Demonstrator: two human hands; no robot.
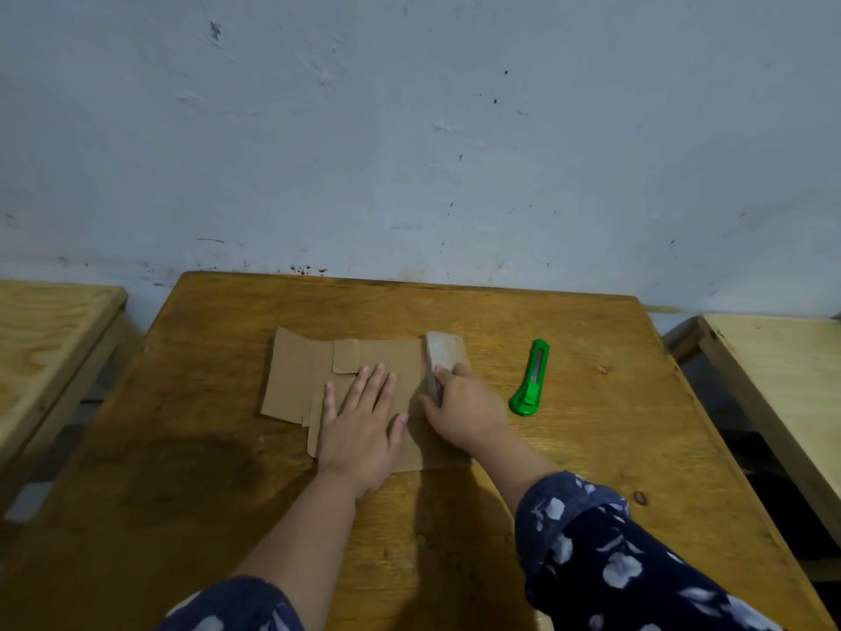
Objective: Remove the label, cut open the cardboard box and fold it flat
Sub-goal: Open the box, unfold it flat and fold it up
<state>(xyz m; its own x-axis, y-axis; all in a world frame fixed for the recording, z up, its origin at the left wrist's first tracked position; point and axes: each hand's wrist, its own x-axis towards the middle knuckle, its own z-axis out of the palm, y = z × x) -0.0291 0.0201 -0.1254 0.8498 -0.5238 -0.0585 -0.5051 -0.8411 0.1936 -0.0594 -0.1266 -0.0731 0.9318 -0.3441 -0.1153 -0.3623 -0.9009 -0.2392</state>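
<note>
Cardboard box (296,380) flattened on wooden table (569,448) — scuffed grey wall (409,129) behind.

**Inspector:** You are working under dim, even light; the wall (409,129) is reading a flat grey-blue with no glare anywhere.

**Operator:** Where are the shadows falling?

**Inspector:** Soft ones are lying on the table (591,448) toward you, beneath your left hand (359,430) and right hand (464,412), so the light is arriving from above and ahead. A dark patch is showing at the table's left front.

**Operator:** And sharpness?

**Inspector:** You are getting a soft picture throughout. The wide lens is bowing the table edges and side benches (50,339) outward, and your sleeves (637,562) are smearing at the bottom edge.
</note>
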